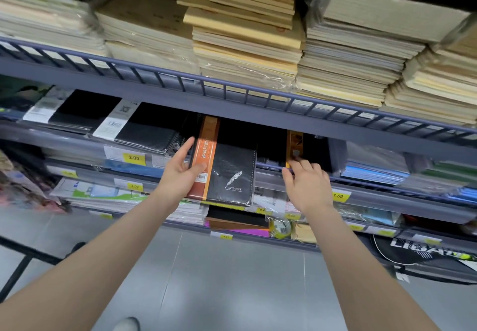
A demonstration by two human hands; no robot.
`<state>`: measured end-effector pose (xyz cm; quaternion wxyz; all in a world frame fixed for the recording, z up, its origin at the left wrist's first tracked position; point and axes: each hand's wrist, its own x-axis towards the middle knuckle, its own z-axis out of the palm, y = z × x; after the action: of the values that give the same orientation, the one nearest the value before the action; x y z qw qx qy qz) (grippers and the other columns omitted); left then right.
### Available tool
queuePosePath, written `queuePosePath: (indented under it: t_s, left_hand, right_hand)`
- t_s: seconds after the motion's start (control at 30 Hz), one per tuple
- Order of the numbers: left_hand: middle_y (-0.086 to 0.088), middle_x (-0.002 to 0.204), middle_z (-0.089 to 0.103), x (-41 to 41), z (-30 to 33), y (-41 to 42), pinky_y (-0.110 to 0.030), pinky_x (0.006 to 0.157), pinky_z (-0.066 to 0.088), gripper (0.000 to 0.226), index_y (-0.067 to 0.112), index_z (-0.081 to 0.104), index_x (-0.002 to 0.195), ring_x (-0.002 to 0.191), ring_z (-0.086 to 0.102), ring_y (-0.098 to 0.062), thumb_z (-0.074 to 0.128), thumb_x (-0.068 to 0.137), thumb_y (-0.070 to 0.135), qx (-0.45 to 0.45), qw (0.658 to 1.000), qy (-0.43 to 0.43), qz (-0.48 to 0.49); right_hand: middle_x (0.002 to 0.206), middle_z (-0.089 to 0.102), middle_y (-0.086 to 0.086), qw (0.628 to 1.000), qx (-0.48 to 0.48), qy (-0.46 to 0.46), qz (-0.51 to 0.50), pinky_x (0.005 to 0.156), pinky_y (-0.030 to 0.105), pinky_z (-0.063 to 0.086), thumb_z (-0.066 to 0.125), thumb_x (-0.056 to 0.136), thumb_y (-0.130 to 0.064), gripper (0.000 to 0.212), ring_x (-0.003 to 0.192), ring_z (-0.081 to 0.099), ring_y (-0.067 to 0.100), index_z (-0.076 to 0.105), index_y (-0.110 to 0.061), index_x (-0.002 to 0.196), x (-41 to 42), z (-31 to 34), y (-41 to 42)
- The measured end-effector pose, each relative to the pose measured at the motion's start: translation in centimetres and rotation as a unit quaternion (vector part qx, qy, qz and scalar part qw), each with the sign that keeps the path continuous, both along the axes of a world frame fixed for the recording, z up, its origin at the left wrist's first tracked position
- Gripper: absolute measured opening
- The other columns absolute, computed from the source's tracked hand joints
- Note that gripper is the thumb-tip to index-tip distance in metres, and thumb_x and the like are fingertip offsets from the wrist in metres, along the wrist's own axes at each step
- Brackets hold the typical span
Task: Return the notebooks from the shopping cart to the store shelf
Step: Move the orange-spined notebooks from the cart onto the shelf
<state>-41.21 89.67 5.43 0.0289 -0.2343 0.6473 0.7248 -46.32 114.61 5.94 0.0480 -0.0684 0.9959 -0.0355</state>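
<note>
The left hand (180, 173) pinches the black notebook (227, 173) between thumb and straight fingers at its orange band; the right hand's (307, 186) loosely spread fingertips touch a second notebook (294, 147) on the shelf (258, 118).

notebook (229, 173) top hidden under shelf rail (232, 113)

The notebook (231, 175) is black with an orange band and a white feather; the shelf rail (232, 90) is grey-blue; price tags (133, 157) are yellow.

Single head-worn view, close, angled forward and down at shelf rail (232, 90) and floor (232, 279)
</note>
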Motion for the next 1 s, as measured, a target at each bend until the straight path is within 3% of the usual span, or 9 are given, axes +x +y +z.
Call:
queuePosePath:
  t_s: [0.2, 0.33, 0.4, 0.5, 0.63, 0.7, 0.8, 0.87, 1.0]
  left_hand:
    - [0.006, 0.097, 0.068, 0.3, 0.6, 0.3, -0.026, 0.061, 0.056, 0.062, 0.039, 0.032, 0.141, 0.077, 0.066, -0.01, 0.053, 0.092, 0.006, -0.003, 1.0, -0.001, -0.003]
    - [-0.001, 0.103, 0.067, 0.9, 1.1, 0.9, -0.033, 0.067, 0.054, 0.062, 0.037, 0.03, 0.142, 0.078, 0.065, -0.014, 0.053, 0.093, 0.007, 0.012, 1.0, -0.013, -0.003]
    - [0.0, 0.103, 0.067, 1.1, 1.5, 1.6, -0.034, 0.068, 0.055, 0.062, 0.036, 0.029, 0.143, 0.078, 0.065, -0.015, 0.053, 0.093, 0.007, 0.018, 1.0, -0.014, -0.002]
    - [-0.001, 0.11, 0.064, 0.8, 1.8, 2.9, -0.036, 0.074, 0.056, 0.063, 0.037, 0.027, 0.143, 0.084, 0.065, -0.016, 0.053, 0.093, 0.01, 0.022, 0.999, -0.029, -0.013]
    - [-0.006, 0.132, 0.055, 0.7, 2.7, 3.5, -0.039, 0.088, 0.052, 0.064, 0.035, 0.016, 0.146, 0.1, 0.063, -0.019, 0.052, 0.094, 0.025, -0.069, 0.993, -0.06, -0.08]
    - [-0.004, 0.104, 0.067, 1.7, 4.1, 3.0, -0.03, 0.076, 0.049, 0.063, 0.024, 0.013, 0.148, 0.085, 0.062, -0.015, 0.045, 0.095, 0.036, -0.237, 0.958, -0.061, -0.152]
    - [0.0, 0.074, 0.062, 4.0, 6.5, 0.1, -0.028, 0.065, 0.043, 0.036, 0.017, 0.051, 0.127, 0.068, 0.054, -0.012, 0.046, 0.095, 0.032, -0.386, 0.911, 0.13, -0.059]
    - [-0.002, 0.089, 0.062, 3.9, 7.1, -3.1, -0.032, 0.077, 0.041, 0.028, 0.013, 0.059, 0.111, 0.081, 0.054, -0.017, 0.046, 0.09, 0.026, -0.484, 0.84, 0.246, 0.008]
    - [-0.01, 0.129, 0.052, 0.5, 4.8, -8.4, -0.046, 0.103, 0.026, 0.05, 0.015, 0.05, 0.129, 0.122, 0.041, -0.029, 0.03, 0.091, 0.04, -0.667, 0.729, 0.14, -0.07]
  right_hand:
    - [0.146, 0.037, 0.003, 0.999, -0.02, -0.029, 0.007, 0.115, 0.041, 0.014, 0.042, 0.093, -0.041, 0.053, 0.133, 0.03, 0.026, 0.035, -0.02, 0.141, 0.4, 0.5, 0.2]
    - [0.148, 0.034, 0.006, 0.983, -0.181, -0.003, -0.028, 0.117, 0.037, 0.007, 0.05, 0.092, -0.033, 0.049, 0.141, 0.021, 0.024, 0.042, -0.016, 0.138, 3.9, 1.0, -0.3]
    - [0.138, 0.044, 0.003, 0.946, -0.313, -0.059, -0.06, 0.113, 0.035, 0.026, 0.05, 0.093, -0.032, 0.044, 0.134, 0.035, 0.022, 0.047, -0.017, 0.135, 6.1, 2.0, -0.9]
    - [0.108, 0.057, -0.011, 0.818, -0.505, -0.238, -0.139, 0.088, 0.026, 0.048, 0.048, 0.094, -0.031, 0.048, 0.102, 0.061, 0.014, 0.035, -0.027, 0.14, 7.6, 3.5, -2.4]
    - [0.113, 0.062, 0.007, 0.742, -0.601, -0.221, -0.198, 0.094, 0.039, 0.051, 0.053, 0.092, -0.012, 0.056, 0.072, 0.07, 0.01, 0.031, -0.027, 0.142, 7.7, 2.5, -3.0]
    - [0.1, 0.062, 0.007, 0.721, -0.629, -0.195, -0.216, 0.086, 0.029, 0.055, 0.051, 0.092, -0.007, 0.053, 0.066, 0.069, 0.007, 0.035, -0.024, 0.14, 7.8, 2.2, -2.9]
    - [0.104, 0.06, 0.004, 0.702, -0.646, -0.192, -0.233, 0.081, 0.021, 0.054, 0.051, 0.092, -0.006, 0.052, 0.067, 0.068, 0.008, 0.037, -0.022, 0.14, 7.8, 2.5, -3.5]
    - [0.102, 0.059, -0.005, 0.689, -0.662, -0.175, -0.239, 0.089, 0.026, 0.049, 0.051, 0.093, -0.006, 0.051, 0.07, 0.067, 0.01, 0.038, -0.021, 0.14, 7.1, 2.8, -4.5]
    - [0.12, 0.043, -0.004, 0.694, -0.658, -0.149, -0.251, 0.099, 0.031, 0.043, 0.049, 0.094, -0.008, 0.051, 0.081, 0.065, 0.013, 0.033, -0.019, 0.142, 4.7, 3.1, -7.0]
